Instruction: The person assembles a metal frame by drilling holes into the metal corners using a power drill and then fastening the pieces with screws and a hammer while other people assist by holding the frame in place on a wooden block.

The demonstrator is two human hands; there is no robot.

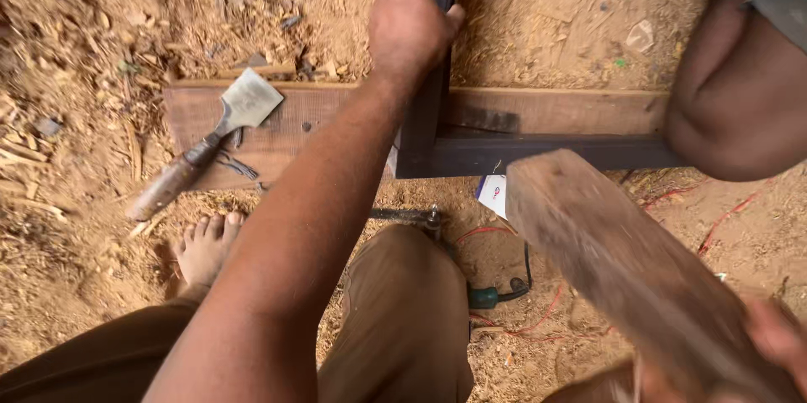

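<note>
The left hand [409, 21] is closed around a dark upright timber piece [427, 92], the fingers wrapped over its far edge and the thumb pressed against its near face, high above the joint. This upright is met at its foot by a dark horizontal rail [546, 152], so that an L-shaped corner is formed, and both pieces are laid over a broad reddish plank [555, 110] on the ground.

The right hand [777, 337] is seen only at the lower right corner, blurred. It appears to be gripped around the end of a thick wooden block [626, 264], which is held slanting up towards the joint, just short of the rail; how the fingers lie cannot be made out.

The block is judged to be heavy, stiff and rough-faced, not likely to slip, and best taken near its lower end with a full grip. The dark timber is judged to be rigid and smooth-planed. It is held well away from the corner, where a steadying hand is clear of the block.

On the left end of the plank a broad chisel [202, 147] with a worn wooden handle is laid, its blade pointing away. A bare foot [206, 247] is set on the sawdust-covered ground [76, 50] below it. Red wires [538, 319] and a green-tipped tool [496, 294] are scattered beneath the rail, and another person's knee [731, 109] is seen at the right.
</note>
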